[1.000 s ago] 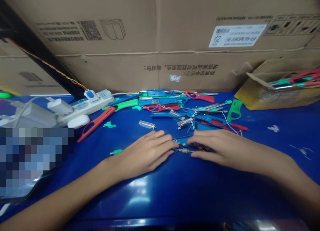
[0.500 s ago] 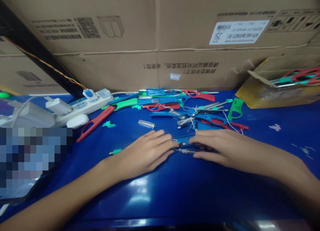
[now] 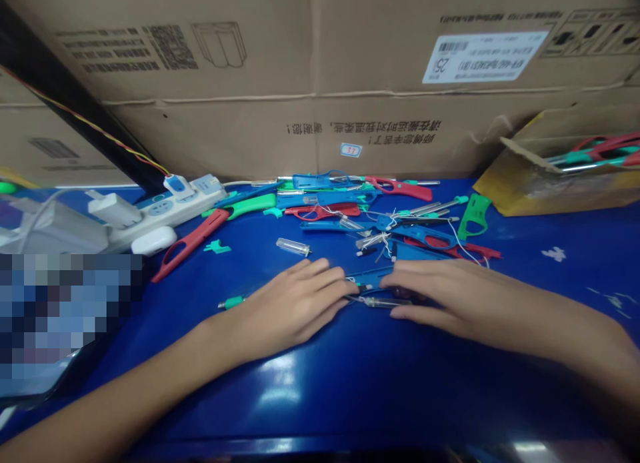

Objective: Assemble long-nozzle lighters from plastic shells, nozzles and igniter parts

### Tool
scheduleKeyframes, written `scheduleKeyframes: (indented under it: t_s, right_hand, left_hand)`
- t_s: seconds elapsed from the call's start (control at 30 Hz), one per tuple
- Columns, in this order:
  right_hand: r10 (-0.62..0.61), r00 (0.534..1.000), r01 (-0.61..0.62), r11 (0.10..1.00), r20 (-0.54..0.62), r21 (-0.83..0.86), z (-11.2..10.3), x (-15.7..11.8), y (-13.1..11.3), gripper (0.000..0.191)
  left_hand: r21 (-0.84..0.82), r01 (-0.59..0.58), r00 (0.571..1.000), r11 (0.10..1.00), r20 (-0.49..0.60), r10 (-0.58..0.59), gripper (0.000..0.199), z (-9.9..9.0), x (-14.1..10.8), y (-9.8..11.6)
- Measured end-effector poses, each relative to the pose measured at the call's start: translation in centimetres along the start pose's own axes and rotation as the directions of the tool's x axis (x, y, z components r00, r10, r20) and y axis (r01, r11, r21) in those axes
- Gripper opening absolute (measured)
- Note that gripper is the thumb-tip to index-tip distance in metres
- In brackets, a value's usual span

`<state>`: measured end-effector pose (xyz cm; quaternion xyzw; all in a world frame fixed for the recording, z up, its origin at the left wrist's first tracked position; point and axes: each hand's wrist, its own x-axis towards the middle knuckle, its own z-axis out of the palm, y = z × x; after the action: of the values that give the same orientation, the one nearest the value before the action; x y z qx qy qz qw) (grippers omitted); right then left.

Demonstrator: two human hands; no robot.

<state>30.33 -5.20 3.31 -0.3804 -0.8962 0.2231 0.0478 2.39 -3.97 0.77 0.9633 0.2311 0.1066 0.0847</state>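
Note:
My left hand (image 3: 300, 303) lies low over the blue table, its fingers closed on the left part of a blue plastic casing (image 3: 370, 278). My right hand (image 3: 430, 293) grips the casing's right end, its thumb apart below the fingers. Between the hands, a clear tube with a metal end (image 3: 385, 303) lies just below the casing, close to my right thumb. A small black piece (image 3: 367, 288) shows by my left fingertips. Metal and a green tip (image 3: 231, 303) stick out left of my left hand. My fingers hide much of the casing.
Behind my hands lie blue, red and green casings (image 3: 395, 189), with wires and a loose clear tube (image 3: 293, 247). A power strip (image 3: 175, 206) and a pixelated screen (image 3: 65, 316) are at left. An open yellow-brown box (image 3: 575, 193) holds more pieces at right. Cardboard (image 3: 250, 129) stands behind.
My right hand has shifted slightly to the right, and more of the clear tube shows beside its thumb. My left hand looks almost unmoved. The view has tilted a little.

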Motion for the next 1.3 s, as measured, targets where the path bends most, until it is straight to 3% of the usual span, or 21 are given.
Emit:
scheduleKeyframes:
  t_s: [0.6, 1.3]
  right_hand:
    - [-0.026, 0.999, 0.027, 0.998, -0.033, 0.051, 0.1, 0.0, 0.2, 0.035]
    - [-0.022, 0.998, 0.021, 0.999, 0.051, 0.03, -0.9, 0.5, -0.6, 0.02]
  left_hand:
    - [0.004, 0.002, 1.0, 1.0, -0.004, -0.002, 0.027, 0.0, -0.1, 0.1]
    - [-0.005, 0.006, 1.0, 1.0, 0.0, -0.006, 0.027, 0.1, -0.1, 0.0]
